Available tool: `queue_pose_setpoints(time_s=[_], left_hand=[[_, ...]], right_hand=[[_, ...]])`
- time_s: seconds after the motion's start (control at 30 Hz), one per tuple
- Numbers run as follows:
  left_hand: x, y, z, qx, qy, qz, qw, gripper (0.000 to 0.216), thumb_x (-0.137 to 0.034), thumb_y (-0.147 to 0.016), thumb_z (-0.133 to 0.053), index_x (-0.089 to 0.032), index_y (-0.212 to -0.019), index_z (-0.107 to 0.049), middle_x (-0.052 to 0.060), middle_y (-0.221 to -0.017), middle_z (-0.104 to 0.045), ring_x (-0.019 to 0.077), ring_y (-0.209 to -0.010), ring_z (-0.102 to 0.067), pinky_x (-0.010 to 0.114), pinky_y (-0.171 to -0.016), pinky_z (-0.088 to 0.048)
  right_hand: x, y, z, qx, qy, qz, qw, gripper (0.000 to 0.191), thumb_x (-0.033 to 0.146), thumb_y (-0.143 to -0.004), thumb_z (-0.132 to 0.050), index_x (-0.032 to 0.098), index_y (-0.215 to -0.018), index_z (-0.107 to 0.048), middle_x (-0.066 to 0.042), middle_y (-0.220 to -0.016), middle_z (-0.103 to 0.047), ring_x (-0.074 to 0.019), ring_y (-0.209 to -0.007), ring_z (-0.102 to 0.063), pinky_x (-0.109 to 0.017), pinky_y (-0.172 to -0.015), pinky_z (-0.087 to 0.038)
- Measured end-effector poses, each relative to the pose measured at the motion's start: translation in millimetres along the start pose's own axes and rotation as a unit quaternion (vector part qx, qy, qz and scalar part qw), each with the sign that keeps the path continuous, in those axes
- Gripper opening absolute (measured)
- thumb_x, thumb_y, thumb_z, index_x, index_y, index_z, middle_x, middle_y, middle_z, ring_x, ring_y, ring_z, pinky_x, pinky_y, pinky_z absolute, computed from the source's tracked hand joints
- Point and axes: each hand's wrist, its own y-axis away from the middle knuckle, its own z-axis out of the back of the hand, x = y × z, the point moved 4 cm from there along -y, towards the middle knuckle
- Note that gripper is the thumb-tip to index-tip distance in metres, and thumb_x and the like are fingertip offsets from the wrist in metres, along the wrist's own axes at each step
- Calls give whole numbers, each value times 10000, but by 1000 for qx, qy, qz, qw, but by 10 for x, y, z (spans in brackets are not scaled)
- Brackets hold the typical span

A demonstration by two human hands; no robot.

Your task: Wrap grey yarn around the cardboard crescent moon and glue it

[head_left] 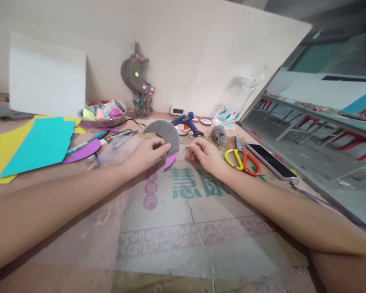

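Observation:
My left hand (154,152) is closed on a purple crescent cutout (171,160), its thumb on top. Grey yarn (163,133) is wound closely round most of the crescent, leaving the purple tip near me bare. To the right, my right hand (203,154) pinches a thin strand of the yarn that runs toward the crescent; the fingertips partly hide it. Both hands are above a printed cardboard sheet (158,244). Behind my right hand lies a small ball of grey yarn (218,135).
Scissors (243,160) and a phone (271,160) lie right. Behind are a blue glue gun (187,123), a small clock (178,110), a clear jar (234,101) and a decorated grey moon (137,75). Left are a bowl (103,119), turquoise sheet (39,144) and purple piece (83,151).

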Motion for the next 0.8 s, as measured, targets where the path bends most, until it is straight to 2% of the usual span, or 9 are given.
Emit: queue_pose_setpoints(time_s=[0.2,0.4,0.5,0.63,0.8], left_hand=[[5,24,-9,1,16,19,1000,310,-426,-817,-518,-186,-622,-490,-34,-550,-459,106,-508,-430,237,-490,-327],[16,32,-15,8,21,29,999,308,-433,-827,-508,-193,-638,-484,-37,-536,-461,100,-470,-433,232,-455,-314],[24,19,-14,7,21,24,999,305,-435,-829,-503,-193,-644,-488,-34,-534,-477,104,-466,-443,234,-456,-322],[24,13,-13,12,24,19,999,312,-437,-829,-501,-192,-636,-485,-29,-530,-501,109,-468,-452,238,-461,-328],[12,10,0,-1,18,11,1000,314,-414,-825,-511,-185,-611,-495,-34,-532,-496,104,-493,-460,236,-491,-343]], right_hand=[[-126,-54,15,-29,-121,-57,991,285,461,-903,-450,211,-766,-453,2,-720,-616,-95,-531,-537,-229,-506,-433],[-287,-68,212,-196,-216,-68,954,336,556,-864,-464,231,-786,-425,-6,-801,-605,-86,-487,-494,-231,-438,-412],[-425,-128,329,-244,-230,-79,939,347,583,-859,-436,243,-805,-398,-5,-841,-619,-87,-489,-508,-239,-449,-436],[-582,-248,573,-287,-277,-99,912,312,529,-866,-456,236,-774,-403,14,-745,-622,-79,-464,-519,-224,-440,-435],[-597,-355,1021,-308,-313,-105,892,331,470,-929,-372,239,-694,-404,31,-605,-579,-58,-464,-528,-212,-478,-445]])
